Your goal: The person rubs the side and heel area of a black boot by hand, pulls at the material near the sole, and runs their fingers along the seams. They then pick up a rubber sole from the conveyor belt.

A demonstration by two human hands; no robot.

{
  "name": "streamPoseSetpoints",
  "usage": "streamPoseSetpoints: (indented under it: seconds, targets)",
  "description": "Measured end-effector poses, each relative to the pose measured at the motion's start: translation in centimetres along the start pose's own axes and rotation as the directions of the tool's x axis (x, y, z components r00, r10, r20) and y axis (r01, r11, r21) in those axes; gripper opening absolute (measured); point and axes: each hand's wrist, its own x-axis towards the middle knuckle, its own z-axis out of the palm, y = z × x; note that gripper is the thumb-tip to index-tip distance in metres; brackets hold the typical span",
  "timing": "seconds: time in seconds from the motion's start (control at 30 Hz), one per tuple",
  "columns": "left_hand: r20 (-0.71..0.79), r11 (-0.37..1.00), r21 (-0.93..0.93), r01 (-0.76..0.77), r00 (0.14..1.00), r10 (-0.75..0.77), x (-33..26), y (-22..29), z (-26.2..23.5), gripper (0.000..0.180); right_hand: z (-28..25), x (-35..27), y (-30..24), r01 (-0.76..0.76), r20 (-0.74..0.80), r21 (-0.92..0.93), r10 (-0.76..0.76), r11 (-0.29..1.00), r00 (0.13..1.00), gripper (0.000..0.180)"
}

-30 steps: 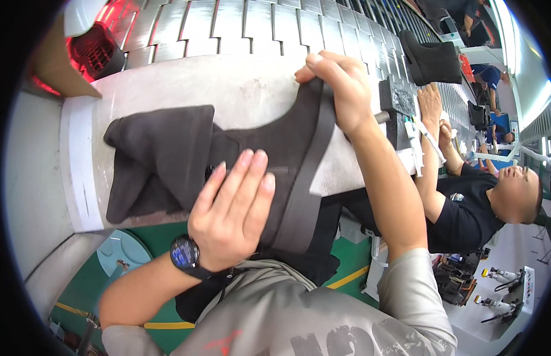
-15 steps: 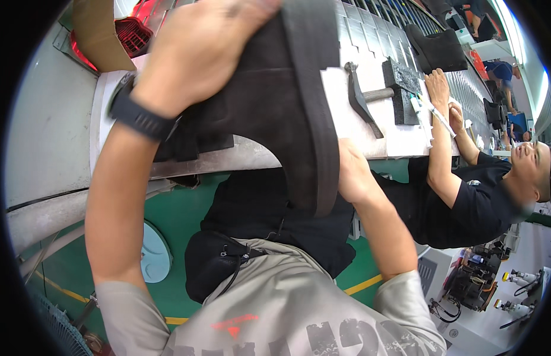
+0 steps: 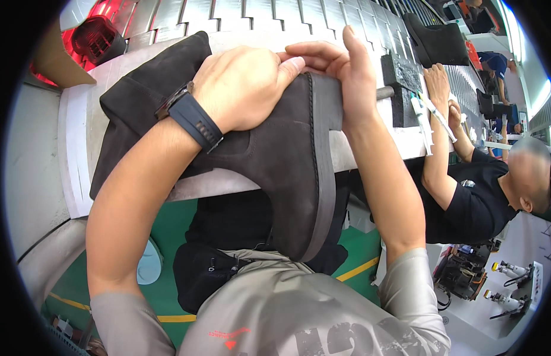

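Left to right: a red lamp (image 3: 94, 37) at the far corner of the pale workbench (image 3: 70, 154). A dark suede boot (image 3: 269, 160) lies on its side across the bench edge, toe toward the wearer's lap. The left hand (image 3: 243, 89), a watch (image 3: 195, 118) at its wrist, lies palm-down gripping the boot's upper. The right hand (image 3: 343, 68) clasps the heel end of the sole. A seated co-worker (image 3: 483, 190) works at the bench's right end.
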Motion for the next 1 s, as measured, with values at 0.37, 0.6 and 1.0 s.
streamPoseSetpoints:
  seconds: [0.37, 0.6, 1.0]
  targets:
    - [0.004, 0.950, 0.257, -0.176, 0.983, 0.181, 0.6, -1.6, 1.3, 0.034, 1.0, 1.0, -2.1, 0.035, -0.041, -0.768, -0.103, 0.640, 0.994, 0.042]
    - [0.067, 0.978, 0.207, -0.022, 0.998, 0.008, 0.0, -0.1, -0.3, 0.051, 2.2, -6.7, 3.1, 0.342, -0.272, -0.500, -0.520, 0.795, 0.810, 0.042]
    - [0.071, 0.824, -0.040, -0.566, 0.821, 0.567, -12.9, 2.4, 0.2, 0.126, 2.7, -19.9, 8.1, 0.296, -0.266, -0.284, -0.371, 0.912, 0.890, 0.049]
